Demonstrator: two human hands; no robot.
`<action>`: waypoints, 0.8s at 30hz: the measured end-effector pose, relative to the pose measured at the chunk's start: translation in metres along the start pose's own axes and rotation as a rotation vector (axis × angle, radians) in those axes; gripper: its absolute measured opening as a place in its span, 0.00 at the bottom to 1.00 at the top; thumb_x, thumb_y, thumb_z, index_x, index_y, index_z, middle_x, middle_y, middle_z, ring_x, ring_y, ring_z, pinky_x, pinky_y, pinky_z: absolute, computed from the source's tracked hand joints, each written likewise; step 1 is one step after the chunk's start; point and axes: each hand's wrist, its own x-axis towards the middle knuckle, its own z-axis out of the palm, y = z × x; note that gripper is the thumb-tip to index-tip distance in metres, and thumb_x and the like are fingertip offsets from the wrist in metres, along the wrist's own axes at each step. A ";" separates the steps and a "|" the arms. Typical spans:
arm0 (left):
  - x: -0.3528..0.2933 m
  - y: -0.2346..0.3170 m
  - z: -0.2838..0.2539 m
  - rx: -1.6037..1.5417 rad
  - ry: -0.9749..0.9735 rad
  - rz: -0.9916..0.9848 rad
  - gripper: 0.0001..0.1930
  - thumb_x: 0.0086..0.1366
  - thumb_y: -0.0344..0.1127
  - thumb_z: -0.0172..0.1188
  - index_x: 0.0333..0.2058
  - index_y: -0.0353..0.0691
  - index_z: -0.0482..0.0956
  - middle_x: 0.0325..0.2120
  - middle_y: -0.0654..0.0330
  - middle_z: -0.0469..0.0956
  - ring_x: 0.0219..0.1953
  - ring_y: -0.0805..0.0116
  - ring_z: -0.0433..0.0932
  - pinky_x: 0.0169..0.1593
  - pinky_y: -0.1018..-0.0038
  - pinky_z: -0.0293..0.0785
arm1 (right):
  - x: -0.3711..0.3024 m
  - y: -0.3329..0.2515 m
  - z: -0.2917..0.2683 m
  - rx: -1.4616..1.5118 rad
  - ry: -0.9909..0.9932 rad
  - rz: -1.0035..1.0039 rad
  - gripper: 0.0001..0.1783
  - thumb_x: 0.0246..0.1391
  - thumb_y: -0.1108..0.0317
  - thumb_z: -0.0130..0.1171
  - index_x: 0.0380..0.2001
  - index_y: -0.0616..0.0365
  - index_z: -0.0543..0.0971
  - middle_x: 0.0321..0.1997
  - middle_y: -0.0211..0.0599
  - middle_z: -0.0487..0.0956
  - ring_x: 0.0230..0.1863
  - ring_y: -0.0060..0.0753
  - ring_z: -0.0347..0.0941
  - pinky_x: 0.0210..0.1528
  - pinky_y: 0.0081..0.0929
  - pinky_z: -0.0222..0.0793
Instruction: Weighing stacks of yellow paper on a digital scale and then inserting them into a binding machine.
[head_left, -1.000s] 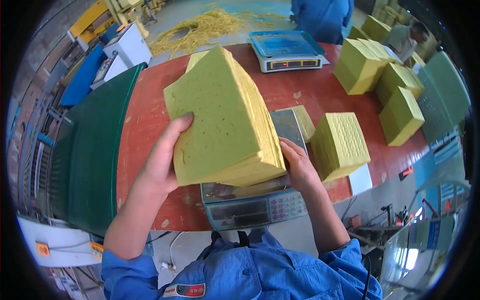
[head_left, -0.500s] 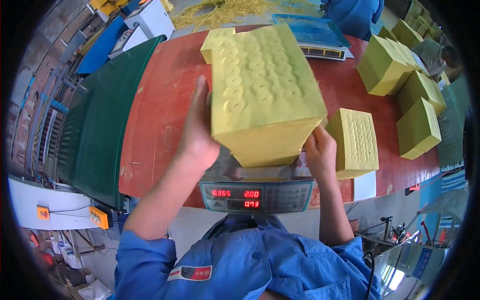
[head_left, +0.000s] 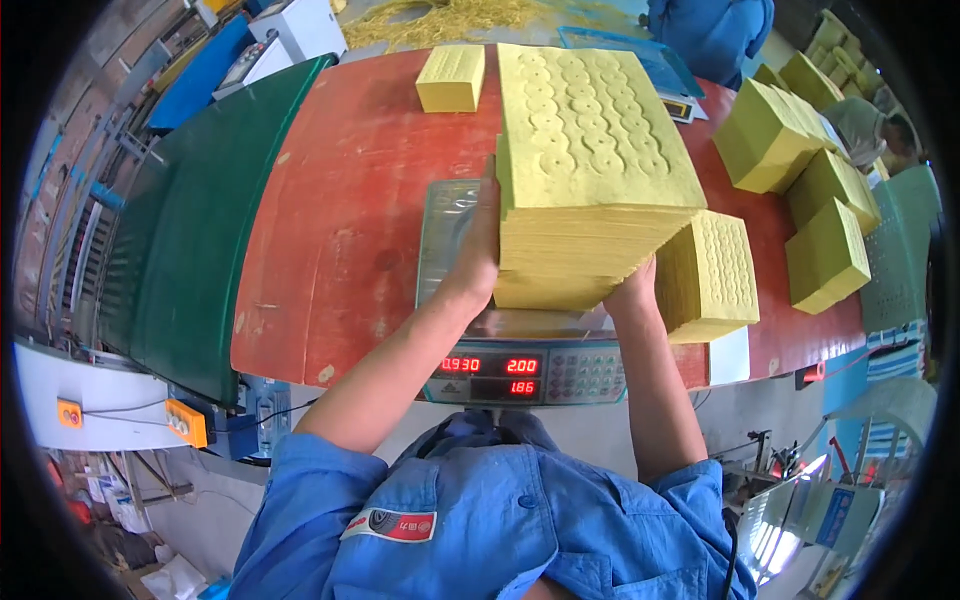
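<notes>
Two-hand grip, head view: left hand [head_left: 482, 245] set along the left face of the embossed yellow paper stack [head_left: 590, 130]; right hand [head_left: 633, 290] at its lower right edge. Both are spread to the stack's width and hold it between them; most fingertips are hidden by the paper.
Clock reference: centred on the keypad scale [head_left: 588, 372], 12 o'clock pointing away from the wearer.
Held stack: one, between 12 and 1 o'clock, over the scale platform, embossed face up. Full seating on the platform cannot be confirmed.
Step in hand: judged to be positioning the stack at the scale; the display shows lit red digits.
Next move: judged to call for even support from both sides, a level base and sheet edges kept aligned.
Other stacks, red table [head_left: 370, 200]: one small stack [head_left: 449, 90] between 11 and 12 o'clock; one patterned stack [head_left: 724, 270] between 2 and 3 o'clock; at least five grouped stacks [head_left: 830, 258] towards 2 o'clock, exact count limited by overlap.
Scales: two; the blue-tray scale [head_left: 672, 72] stands at 1 o'clock, partly hidden by the held stack.
White slab [head_left: 730, 357]: one, at 3 o'clock.
Yellow button boxes [head_left: 185, 423]: two, between 8 and 9 o'clock.
</notes>
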 end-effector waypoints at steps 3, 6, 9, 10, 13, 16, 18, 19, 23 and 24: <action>0.005 -0.003 -0.011 -0.176 -0.106 0.019 0.35 0.75 0.62 0.30 0.70 0.44 0.52 0.65 0.59 0.61 0.65 0.68 0.62 0.66 0.70 0.59 | 0.013 0.003 -0.008 -0.113 0.037 -0.033 0.25 0.63 0.48 0.52 0.52 0.58 0.74 0.46 0.33 0.78 0.45 0.28 0.75 0.46 0.31 0.73; 0.003 -0.001 -0.014 -0.379 0.009 0.063 0.26 0.73 0.50 0.46 0.62 0.40 0.63 0.58 0.61 0.70 0.57 0.68 0.71 0.57 0.68 0.71 | 0.003 -0.018 -0.002 -0.130 0.125 0.134 0.35 0.69 0.44 0.39 0.61 0.65 0.66 0.61 0.43 0.69 0.58 0.34 0.67 0.60 0.32 0.64; -0.009 -0.004 -0.013 -0.324 -0.041 0.091 0.27 0.75 0.52 0.42 0.66 0.44 0.59 0.62 0.62 0.65 0.62 0.68 0.65 0.63 0.69 0.63 | 0.003 -0.019 -0.002 0.038 -0.007 -0.140 0.36 0.70 0.44 0.35 0.64 0.67 0.62 0.67 0.47 0.63 0.66 0.35 0.60 0.66 0.29 0.55; -0.013 -0.007 -0.013 -0.233 -0.032 0.130 0.27 0.75 0.52 0.41 0.65 0.43 0.59 0.61 0.63 0.66 0.62 0.69 0.64 0.63 0.69 0.62 | -0.019 -0.032 0.005 -0.301 -0.087 -0.338 0.36 0.71 0.46 0.33 0.66 0.69 0.60 0.70 0.49 0.60 0.70 0.35 0.55 0.69 0.27 0.50; -0.021 -0.010 -0.009 -0.124 -0.019 0.166 0.27 0.75 0.51 0.41 0.65 0.42 0.60 0.60 0.62 0.66 0.62 0.70 0.64 0.64 0.69 0.60 | -0.023 -0.029 0.000 -0.717 -0.070 -0.109 0.36 0.72 0.46 0.32 0.68 0.68 0.57 0.71 0.47 0.60 0.73 0.35 0.51 0.71 0.27 0.46; -0.022 -0.017 -0.001 -0.132 0.007 0.119 0.27 0.75 0.51 0.40 0.63 0.40 0.62 0.59 0.61 0.66 0.61 0.71 0.63 0.63 0.69 0.59 | -0.009 0.010 -0.024 -0.321 0.038 -0.230 0.27 0.67 0.56 0.41 0.60 0.66 0.65 0.61 0.46 0.69 0.62 0.37 0.62 0.63 0.31 0.57; -0.016 -0.035 -0.012 -0.156 0.056 0.088 0.27 0.75 0.51 0.40 0.63 0.39 0.63 0.59 0.60 0.67 0.61 0.71 0.63 0.63 0.69 0.59 | -0.006 0.016 -0.037 -0.877 0.063 -0.470 0.23 0.66 0.55 0.46 0.52 0.64 0.74 0.51 0.41 0.77 0.52 0.34 0.71 0.56 0.30 0.65; -0.012 -0.046 -0.022 -0.113 0.025 0.120 0.28 0.75 0.53 0.39 0.62 0.38 0.63 0.59 0.59 0.66 0.61 0.71 0.63 0.63 0.69 0.59 | -0.008 0.006 -0.020 -0.344 0.065 -0.145 0.27 0.66 0.50 0.45 0.53 0.63 0.73 0.52 0.39 0.75 0.54 0.32 0.70 0.58 0.28 0.63; -0.010 -0.038 -0.025 -0.020 -0.036 0.092 0.34 0.74 0.60 0.33 0.62 0.36 0.63 0.59 0.59 0.66 0.60 0.70 0.63 0.63 0.69 0.58 | -0.011 0.000 -0.004 -0.237 0.124 -0.042 0.31 0.68 0.47 0.39 0.58 0.65 0.70 0.59 0.43 0.71 0.60 0.36 0.66 0.61 0.31 0.61; -0.007 -0.036 -0.030 -0.138 -0.146 0.035 0.40 0.73 0.65 0.29 0.67 0.35 0.56 0.66 0.55 0.59 0.66 0.66 0.57 0.68 0.69 0.51 | -0.017 -0.009 0.009 -0.101 0.172 -0.003 0.30 0.67 0.48 0.42 0.59 0.64 0.69 0.59 0.41 0.71 0.60 0.35 0.66 0.60 0.31 0.62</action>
